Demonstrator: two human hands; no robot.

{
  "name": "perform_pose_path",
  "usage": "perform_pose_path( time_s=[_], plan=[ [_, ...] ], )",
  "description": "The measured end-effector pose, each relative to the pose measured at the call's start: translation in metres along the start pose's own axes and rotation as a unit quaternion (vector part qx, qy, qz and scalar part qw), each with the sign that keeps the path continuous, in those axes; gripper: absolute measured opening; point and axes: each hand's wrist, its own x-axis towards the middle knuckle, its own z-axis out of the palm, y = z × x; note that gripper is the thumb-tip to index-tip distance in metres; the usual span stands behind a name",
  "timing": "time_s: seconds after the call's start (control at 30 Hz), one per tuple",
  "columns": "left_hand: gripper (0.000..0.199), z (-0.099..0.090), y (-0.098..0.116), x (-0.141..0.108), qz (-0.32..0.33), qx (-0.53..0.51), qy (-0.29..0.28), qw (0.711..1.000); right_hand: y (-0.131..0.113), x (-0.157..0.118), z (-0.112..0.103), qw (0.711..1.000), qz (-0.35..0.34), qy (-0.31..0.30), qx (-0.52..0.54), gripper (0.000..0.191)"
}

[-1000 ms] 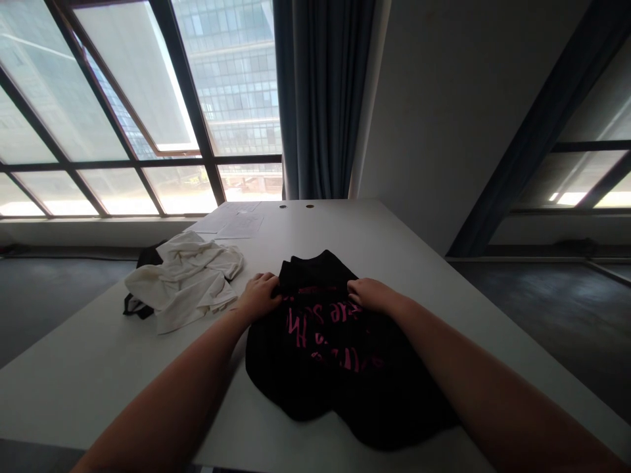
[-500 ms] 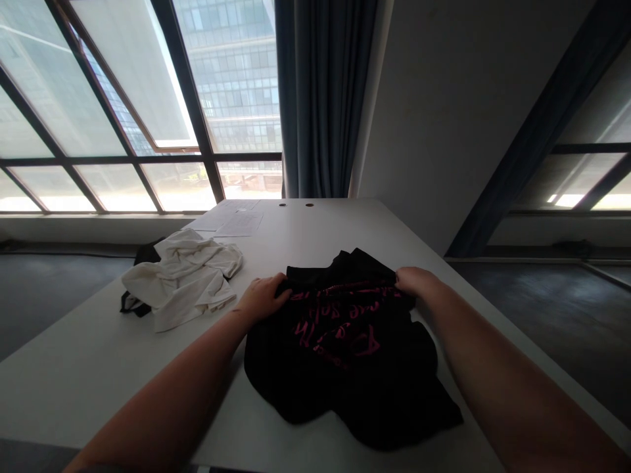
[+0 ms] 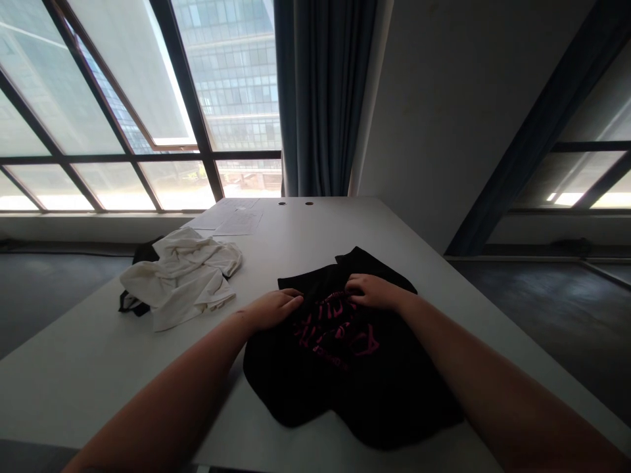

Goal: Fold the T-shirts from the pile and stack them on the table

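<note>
A black T-shirt (image 3: pixel 394 387) with pink lettering lies rumpled on the white table in front of me, its far part folded and bunched. My left hand (image 3: pixel 276 307) is at its upper left, fingers closed on the cloth beside the lettering. With bent fingers, my right hand (image 3: pixel 372 290) grips the shirt just above the print, near the middle of its far part. The fingertips of both hands are partly lost in the dark fabric.
On the left of the table (image 3: pixel 305 243) lies a crumpled white garment (image 3: pixel 182 282) with black cloth under it. Printed paper sheets (image 3: pixel 239 222) rest near the far left edge. Beyond the table are windows, a blue curtain (image 3: pixel 320 98) and a wall.
My right hand has moved left from the shirt's right edge to its middle, nearer my left hand. My left hand has shifted slightly right and toward me. The lettering is more bunched together.
</note>
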Motion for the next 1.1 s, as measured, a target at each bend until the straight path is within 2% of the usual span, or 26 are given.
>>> perform_pose_path(
  time_s=[0.07, 0.23, 0.3, 0.4, 0.47, 0.53, 0.6, 0.67, 0.73, 0.8, 0.93, 1.03, 1.1],
  plan=[
    [0.059, 0.002, -0.005, 0.002, -0.061, 0.053, 0.021, 0.997, -0.004, -0.003, -0.006, 0.999, -0.018, -0.021, 0.045, 0.021],
    [0.045, -0.003, -0.014, 0.0, -0.167, 0.175, 0.063, 0.968, -0.012, -0.012, -0.028, 0.977, 0.037, -0.141, 0.154, 0.03],
    [0.044, -0.006, -0.015, -0.002, -0.197, 0.207, 0.076, 0.955, -0.009, -0.014, -0.035, 0.975, 0.046, -0.141, 0.167, 0.034],
    [0.045, -0.007, -0.016, -0.002, -0.24, 0.224, 0.09, 0.94, 0.012, -0.015, -0.035, 0.991, 0.104, -0.023, 0.078, 0.034],
    [0.062, -0.005, -0.017, 0.0, -0.246, 0.196, 0.075, 0.946, 0.033, -0.014, -0.027, 0.979, 0.197, 0.054, -0.016, 0.044],
    [0.075, -0.004, -0.019, 0.004, -0.239, 0.168, 0.052, 0.955, 0.054, -0.013, -0.017, 0.951, 0.297, 0.06, -0.057, 0.059],
    [0.07, -0.004, -0.021, 0.006, -0.236, 0.166, 0.056, 0.956, 0.068, -0.012, -0.008, 0.936, 0.349, 0.026, -0.042, 0.056],
    [0.055, -0.009, -0.024, 0.006, -0.245, 0.177, 0.082, 0.95, 0.076, -0.011, -0.006, 0.937, 0.348, 0.004, -0.021, 0.039],
    [0.044, -0.019, -0.032, 0.003, -0.262, 0.189, 0.131, 0.937, 0.081, -0.011, -0.008, 0.941, 0.338, 0.016, -0.019, 0.031],
    [0.037, -0.033, -0.044, -0.003, -0.275, 0.197, 0.214, 0.917, 0.088, -0.012, -0.013, 0.932, 0.351, 0.091, -0.012, 0.036],
    [0.033, -0.058, -0.075, -0.014, -0.258, 0.178, 0.399, 0.862, 0.107, -0.016, -0.019, 0.872, 0.381, 0.303, 0.057, 0.044],
    [0.041, -0.059, -0.094, -0.015, -0.212, 0.149, 0.455, 0.852, 0.117, -0.016, -0.012, 0.848, 0.343, 0.376, 0.147, 0.048],
    [0.054, -0.05, -0.102, -0.01, -0.184, 0.136, 0.444, 0.866, 0.118, -0.015, -0.006, 0.835, 0.32, 0.397, 0.207, 0.053]
  ],
)
